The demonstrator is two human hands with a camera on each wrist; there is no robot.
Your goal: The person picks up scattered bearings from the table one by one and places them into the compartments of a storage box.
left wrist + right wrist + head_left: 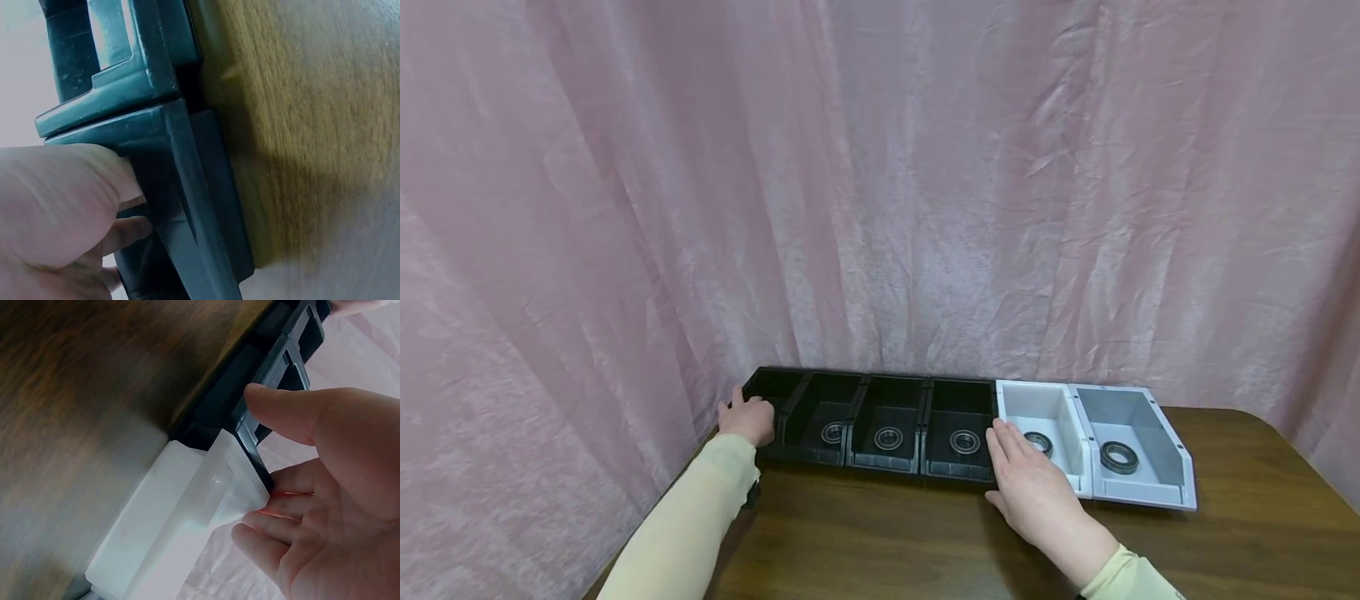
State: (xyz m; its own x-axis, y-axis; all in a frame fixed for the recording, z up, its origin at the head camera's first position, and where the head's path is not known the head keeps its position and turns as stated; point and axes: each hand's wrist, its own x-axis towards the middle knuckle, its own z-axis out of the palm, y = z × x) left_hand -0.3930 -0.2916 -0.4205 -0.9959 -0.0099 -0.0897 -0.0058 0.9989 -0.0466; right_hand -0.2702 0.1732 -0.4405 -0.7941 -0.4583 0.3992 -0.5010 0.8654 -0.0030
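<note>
My left hand reaches into the leftmost black bin. In the left wrist view its thumb and fingers bend in past the bin's front rim; whether they grip anything is more than I can tell. My right hand lies with fairly straight fingers over the seam between the rightmost black bin and the white bin. In the right wrist view its thumb rests at the black rim. A bearing lies in that black bin, and another bearing in the white one, partly hidden by my fingers.
Two more black bins stand mid-row, each with a bearing inside. A grey bin with a darker-looking bearing ends the row at right. Pink curtain hangs behind the wooden table.
</note>
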